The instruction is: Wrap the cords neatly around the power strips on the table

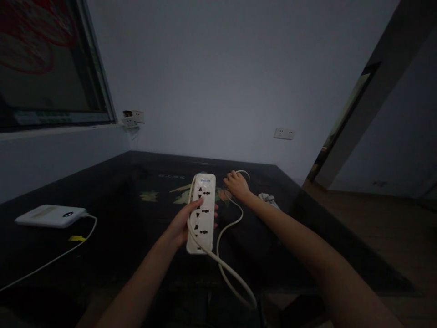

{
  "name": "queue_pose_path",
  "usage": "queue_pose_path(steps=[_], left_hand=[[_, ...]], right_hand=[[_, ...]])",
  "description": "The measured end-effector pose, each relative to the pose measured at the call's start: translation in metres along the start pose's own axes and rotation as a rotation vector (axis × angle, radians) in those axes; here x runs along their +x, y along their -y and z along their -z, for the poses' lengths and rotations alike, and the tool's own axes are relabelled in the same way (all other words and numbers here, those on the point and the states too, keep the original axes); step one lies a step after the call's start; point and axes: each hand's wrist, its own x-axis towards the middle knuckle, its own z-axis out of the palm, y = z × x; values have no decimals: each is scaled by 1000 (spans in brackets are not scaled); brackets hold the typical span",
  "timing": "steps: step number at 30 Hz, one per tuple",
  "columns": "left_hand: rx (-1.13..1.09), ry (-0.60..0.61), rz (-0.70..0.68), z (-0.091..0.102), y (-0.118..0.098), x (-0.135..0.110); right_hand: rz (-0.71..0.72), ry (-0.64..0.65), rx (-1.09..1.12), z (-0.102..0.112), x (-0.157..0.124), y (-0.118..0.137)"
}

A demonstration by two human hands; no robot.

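A white power strip (204, 221) with several sockets stands tilted up in my left hand (184, 221). The thumb lies over its face and the fingers wrap round behind its right edge. Its white cord (235, 272) runs along the strip's left side, hangs in a loop below it and leads up to my right hand (236, 183). That hand is closed on the cord above the dark table, to the right of the strip. A further bend of cord shows just beyond the fingers. Near my right wrist lies a pale object (269, 199), partly hidden by the forearm.
On the left of the dark table (136, 173) lies a white power bank (51, 216) with a thin cable attached. Beside that cable is a small yellow piece (77, 238). Wall sockets (284, 134) sit behind the table, and a window (51, 64) is at the left.
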Motion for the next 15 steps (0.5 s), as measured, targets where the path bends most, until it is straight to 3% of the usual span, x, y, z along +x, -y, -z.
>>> queue_pose_path(steps=[8,12,15], left_hand=[[27,81,-15,10,26,-16],[-7,42,-36,11,32,-18],[-7,-8,-78,6,33,-19]], right_hand=[[-187,79,199,2,-2,-2],[-234,37,314,12,-5,-17],[-256,-24,405,31,-15,-19]])
